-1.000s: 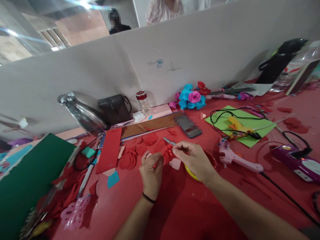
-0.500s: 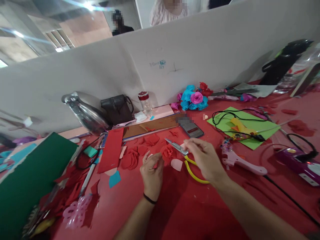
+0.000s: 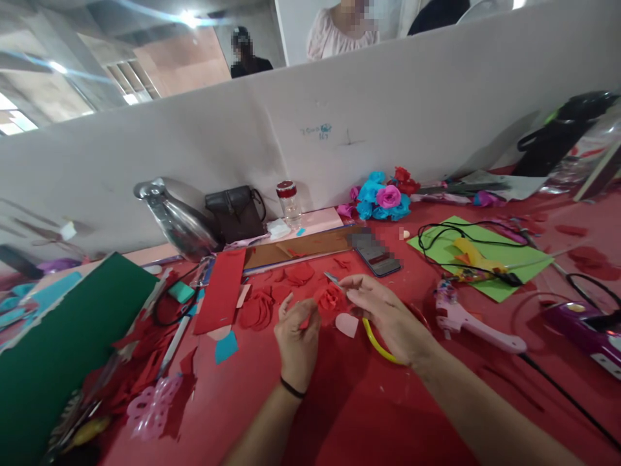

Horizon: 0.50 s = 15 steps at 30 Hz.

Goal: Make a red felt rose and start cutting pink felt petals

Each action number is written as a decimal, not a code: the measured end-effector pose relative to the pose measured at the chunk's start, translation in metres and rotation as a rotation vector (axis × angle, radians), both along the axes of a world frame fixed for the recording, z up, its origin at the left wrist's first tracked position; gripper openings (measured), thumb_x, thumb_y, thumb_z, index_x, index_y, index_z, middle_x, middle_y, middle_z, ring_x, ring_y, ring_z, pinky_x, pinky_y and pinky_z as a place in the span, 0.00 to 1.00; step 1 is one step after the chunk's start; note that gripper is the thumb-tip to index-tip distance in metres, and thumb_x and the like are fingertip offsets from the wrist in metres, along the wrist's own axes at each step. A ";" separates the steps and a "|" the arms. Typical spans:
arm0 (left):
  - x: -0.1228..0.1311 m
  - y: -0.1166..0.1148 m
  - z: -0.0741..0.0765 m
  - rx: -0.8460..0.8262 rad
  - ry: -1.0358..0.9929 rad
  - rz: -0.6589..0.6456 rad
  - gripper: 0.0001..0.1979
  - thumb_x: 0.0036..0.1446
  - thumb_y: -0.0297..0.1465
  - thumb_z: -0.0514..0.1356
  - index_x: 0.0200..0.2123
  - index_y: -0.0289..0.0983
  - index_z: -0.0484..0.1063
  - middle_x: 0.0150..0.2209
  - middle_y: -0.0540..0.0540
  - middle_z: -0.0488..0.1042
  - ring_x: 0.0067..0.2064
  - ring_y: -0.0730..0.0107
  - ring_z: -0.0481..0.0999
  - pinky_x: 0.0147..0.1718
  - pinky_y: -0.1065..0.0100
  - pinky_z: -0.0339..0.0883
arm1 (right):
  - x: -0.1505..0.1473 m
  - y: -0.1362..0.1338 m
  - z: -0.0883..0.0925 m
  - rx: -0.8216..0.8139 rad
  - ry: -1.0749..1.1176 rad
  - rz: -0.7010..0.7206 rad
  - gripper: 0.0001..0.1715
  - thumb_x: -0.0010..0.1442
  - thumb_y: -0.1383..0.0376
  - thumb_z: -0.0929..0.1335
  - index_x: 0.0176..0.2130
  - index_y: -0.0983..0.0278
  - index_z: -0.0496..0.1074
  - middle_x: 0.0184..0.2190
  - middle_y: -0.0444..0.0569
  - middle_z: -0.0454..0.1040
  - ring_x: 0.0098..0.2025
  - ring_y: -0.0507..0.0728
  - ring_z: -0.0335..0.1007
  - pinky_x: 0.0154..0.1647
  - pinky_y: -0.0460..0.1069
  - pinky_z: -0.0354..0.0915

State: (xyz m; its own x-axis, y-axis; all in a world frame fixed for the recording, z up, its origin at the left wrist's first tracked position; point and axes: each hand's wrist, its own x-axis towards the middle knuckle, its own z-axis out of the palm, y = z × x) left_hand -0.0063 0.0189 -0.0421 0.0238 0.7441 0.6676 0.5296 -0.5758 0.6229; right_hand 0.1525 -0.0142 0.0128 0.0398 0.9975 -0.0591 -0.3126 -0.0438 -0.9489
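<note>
My left hand is closed in a pinch, with a small bit of red paper petal showing between the fingers. Yellow-handled scissors are in my right hand, which covers much of them; the blade tip points left toward my left hand. Behind and between the hands lies a red paper rose. A pale pink petal-shaped piece rests on the red table just left of the scissors. Left of my left hand is a pile of red petals.
A phone lies behind my right hand. To the right are a pink glue gun with its cord and a green sheet. Paper flowers, a glass bottle and a steel flask stand along the partition. A green board is at left.
My right hand has turned and shifted slightly left, so less of the scissors' blades and handles shows. My left hand keeps its pinch. The whole view has shifted a little.
</note>
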 end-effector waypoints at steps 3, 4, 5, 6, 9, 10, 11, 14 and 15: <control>0.002 -0.002 0.002 0.079 0.057 -0.005 0.07 0.53 0.25 0.57 0.27 0.39 0.74 0.26 0.52 0.78 0.26 0.72 0.75 0.50 0.56 0.66 | -0.006 0.000 -0.002 -0.016 0.076 0.025 0.13 0.47 0.59 0.73 0.34 0.61 0.71 0.33 0.44 0.72 0.36 0.52 0.66 0.38 0.48 0.60; 0.002 -0.002 0.003 0.088 0.076 -0.010 0.07 0.53 0.26 0.57 0.28 0.39 0.74 0.26 0.52 0.78 0.27 0.72 0.75 0.50 0.56 0.66 | -0.007 0.000 -0.004 -0.013 0.091 0.021 0.13 0.47 0.60 0.73 0.33 0.61 0.71 0.32 0.44 0.72 0.35 0.52 0.66 0.38 0.48 0.60; 0.002 -0.002 0.003 0.090 0.093 -0.014 0.06 0.54 0.26 0.57 0.29 0.39 0.74 0.27 0.52 0.78 0.27 0.72 0.75 0.50 0.56 0.65 | -0.008 0.001 -0.005 -0.011 0.105 0.014 0.12 0.47 0.60 0.73 0.32 0.61 0.71 0.30 0.43 0.71 0.33 0.51 0.65 0.36 0.48 0.60; 0.002 -0.002 0.003 0.088 0.105 -0.017 0.06 0.54 0.26 0.57 0.29 0.39 0.74 0.27 0.51 0.79 0.28 0.71 0.76 0.50 0.56 0.65 | -0.008 0.001 -0.005 -0.011 0.115 0.010 0.11 0.46 0.61 0.73 0.32 0.61 0.72 0.29 0.43 0.71 0.32 0.51 0.65 0.35 0.48 0.60; 0.000 -0.002 0.004 0.086 0.121 -0.021 0.06 0.54 0.27 0.57 0.29 0.39 0.74 0.28 0.51 0.78 0.29 0.71 0.76 0.49 0.57 0.65 | -0.007 0.002 -0.007 -0.010 0.103 0.014 0.09 0.47 0.61 0.71 0.31 0.62 0.71 0.28 0.43 0.70 0.30 0.51 0.64 0.34 0.48 0.60; 0.000 -0.002 0.004 0.082 0.128 -0.023 0.06 0.54 0.27 0.57 0.29 0.40 0.74 0.28 0.51 0.78 0.29 0.71 0.76 0.49 0.57 0.65 | -0.006 0.002 -0.007 -0.001 0.082 -0.011 0.09 0.47 0.61 0.71 0.31 0.62 0.71 0.28 0.43 0.70 0.31 0.51 0.64 0.35 0.49 0.60; 0.000 -0.002 0.005 0.077 0.136 -0.025 0.07 0.54 0.26 0.57 0.29 0.40 0.74 0.28 0.51 0.78 0.29 0.71 0.75 0.49 0.58 0.65 | -0.005 0.001 -0.007 0.014 0.051 -0.054 0.09 0.48 0.62 0.70 0.32 0.61 0.70 0.29 0.43 0.69 0.32 0.52 0.64 0.36 0.49 0.60; 0.000 -0.002 0.007 0.056 0.163 -0.018 0.08 0.54 0.26 0.56 0.28 0.40 0.74 0.28 0.52 0.78 0.29 0.71 0.75 0.49 0.58 0.64 | -0.002 -0.001 -0.005 0.087 -0.123 -0.215 0.08 0.49 0.63 0.69 0.33 0.59 0.69 0.30 0.42 0.66 0.33 0.52 0.62 0.36 0.49 0.59; 0.001 -0.002 0.008 0.060 0.170 -0.009 0.08 0.54 0.25 0.56 0.28 0.40 0.74 0.28 0.52 0.78 0.29 0.71 0.75 0.49 0.59 0.63 | -0.002 -0.002 -0.004 0.113 -0.196 -0.240 0.07 0.49 0.63 0.68 0.33 0.59 0.69 0.30 0.43 0.65 0.32 0.53 0.61 0.36 0.49 0.58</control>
